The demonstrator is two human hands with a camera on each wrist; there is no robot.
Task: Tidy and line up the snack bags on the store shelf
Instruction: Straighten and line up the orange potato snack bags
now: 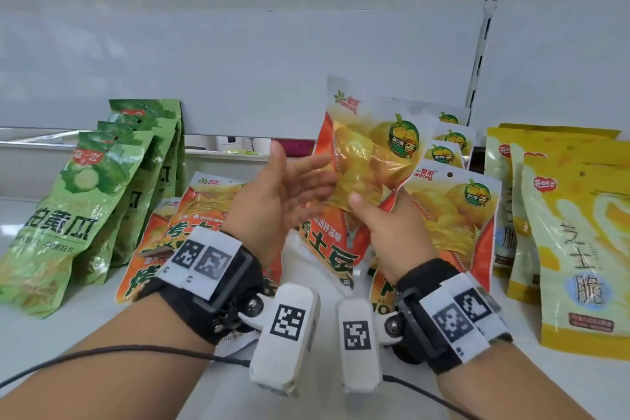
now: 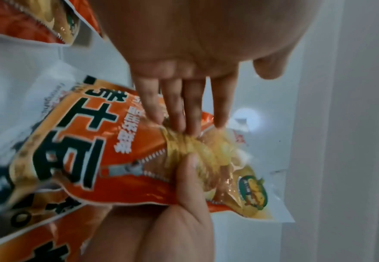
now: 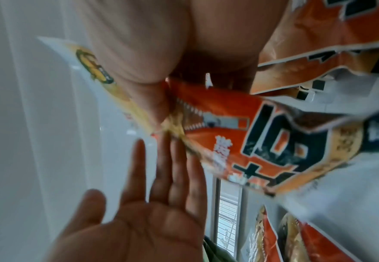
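Observation:
An orange snack bag (image 1: 368,153) with a clear window of yellow chips is held up above the shelf, tilted. My right hand (image 1: 371,218) pinches it at mid-height, thumb on the front and fingers hidden behind. My left hand (image 1: 300,169) is open, its straight fingers touching the bag's left side. In the left wrist view the straight fingers (image 2: 179,113) press the bag (image 2: 116,150) opposite the right thumb (image 2: 191,168). The right wrist view shows the bag (image 3: 229,127) under my right thumb (image 3: 143,85), with the open left palm (image 3: 150,221) below.
A row of green bags (image 1: 85,198) stands at the left. Orange bags (image 1: 191,215) lie flat under my left wrist; several more (image 1: 456,215) stand behind my right hand. Yellow bags (image 1: 572,232) stand at the right. The white shelf (image 1: 102,334) is bare at the front.

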